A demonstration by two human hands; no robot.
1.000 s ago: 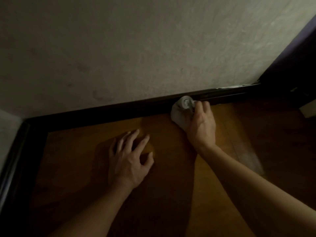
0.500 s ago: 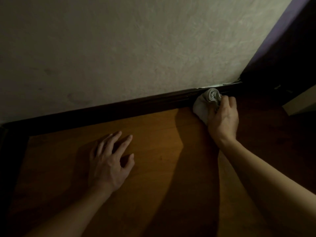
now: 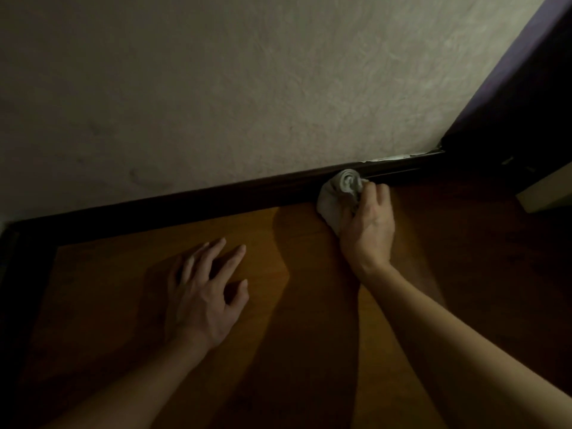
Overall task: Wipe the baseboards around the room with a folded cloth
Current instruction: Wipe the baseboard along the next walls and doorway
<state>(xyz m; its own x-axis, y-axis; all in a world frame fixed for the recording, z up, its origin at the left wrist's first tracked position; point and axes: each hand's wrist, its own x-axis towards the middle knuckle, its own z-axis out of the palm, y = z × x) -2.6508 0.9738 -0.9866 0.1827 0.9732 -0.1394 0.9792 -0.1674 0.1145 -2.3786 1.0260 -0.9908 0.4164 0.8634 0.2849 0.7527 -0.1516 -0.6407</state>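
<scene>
A dark baseboard (image 3: 216, 196) runs along the foot of a pale textured wall, rising from lower left to upper right. My right hand (image 3: 368, 224) grips a bunched grey cloth (image 3: 339, 193) and presses it against the baseboard toward the right end. My left hand (image 3: 204, 292) rests flat on the wooden floor with fingers spread, holding nothing, well short of the baseboard.
The orange-brown wooden floor (image 3: 278, 335) fills the lower half. A second dark baseboard (image 3: 9, 267) meets the first in the left corner. A dark door frame or panel (image 3: 510, 119) stands at the right, with a pale object (image 3: 544, 193) at its foot.
My right hand slid the cloth rightward along the baseboard toward the dark frame, then came back a little to the left. My left hand stayed planted on the floor.
</scene>
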